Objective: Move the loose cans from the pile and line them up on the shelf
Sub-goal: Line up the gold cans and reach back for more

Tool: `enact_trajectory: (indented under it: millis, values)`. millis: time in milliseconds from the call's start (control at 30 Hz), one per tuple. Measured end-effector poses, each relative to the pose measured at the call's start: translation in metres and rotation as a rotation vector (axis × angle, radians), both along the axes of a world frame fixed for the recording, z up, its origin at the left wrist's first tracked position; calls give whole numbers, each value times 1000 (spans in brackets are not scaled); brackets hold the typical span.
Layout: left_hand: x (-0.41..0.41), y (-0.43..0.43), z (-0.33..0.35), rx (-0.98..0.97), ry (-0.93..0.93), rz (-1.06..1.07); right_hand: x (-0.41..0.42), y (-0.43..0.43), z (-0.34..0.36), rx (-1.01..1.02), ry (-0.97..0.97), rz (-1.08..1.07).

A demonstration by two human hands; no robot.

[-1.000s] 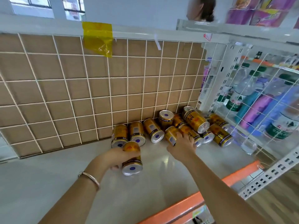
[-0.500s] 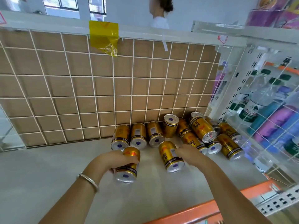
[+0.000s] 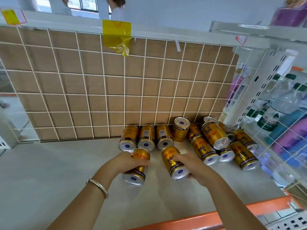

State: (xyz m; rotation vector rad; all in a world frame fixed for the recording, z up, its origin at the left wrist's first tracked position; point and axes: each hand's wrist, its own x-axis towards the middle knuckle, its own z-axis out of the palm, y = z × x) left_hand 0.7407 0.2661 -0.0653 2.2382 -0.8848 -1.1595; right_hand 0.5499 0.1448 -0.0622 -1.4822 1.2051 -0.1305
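My left hand (image 3: 126, 162) grips a gold can (image 3: 137, 168) lying on its side, silver bottom toward me, on the pale shelf (image 3: 49, 171). My right hand (image 3: 193, 165) holds a second gold can (image 3: 174, 161) just to the right of it. Behind them three gold cans (image 3: 146, 137) lie side by side against the back grid. A loose pile of gold cans (image 3: 214, 138) lies at the back right corner, some stacked on others, one can (image 3: 181, 128) tilted upright.
A white wire grid over a brown board (image 3: 116, 90) closes the back. A wire side panel (image 3: 272, 130) on the right separates water bottles and purple bottles. An orange shelf edge (image 3: 216, 216) runs along the front. Bare shelf spreads to the left.
My right hand pulled a can out of the pile toward me and now holds it beside the left hand's can. The camera moved closer and shifted left.
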Motion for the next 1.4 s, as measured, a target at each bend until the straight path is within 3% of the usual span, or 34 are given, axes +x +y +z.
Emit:
enact_trajectory:
  millis: [100, 200, 433, 800, 867, 933, 1000, 1067, 1400]
  values:
    - [-11, 4, -1, -149, 204, 94, -5, 14, -1, 251, -305, -34]
    - [-20, 10, -1, -305, 355, 122, -2, 24, -3, 399, -478, -74]
    - [-25, 39, 4, -494, 457, 306, 11, 26, 3, 349, -554, 197]
    - [7, 145, 13, -607, 306, 725, 86, 110, 25, 293, -598, 577]
    - [17, 177, 14, -614, 246, 799, 101, 132, 20, 276, -534, 598]
    - [27, 210, 16, -613, 191, 868, 120, 158, 25, 456, -497, 441]
    - [37, 246, 20, -622, 152, 931, 140, 185, 26, 452, -502, 519]
    - [48, 285, 24, -649, 104, 971, 162, 225, 25, 295, -594, 701]
    - [108, 479, 35, -668, -91, 1067, 258, 426, 30, 484, -706, 660]
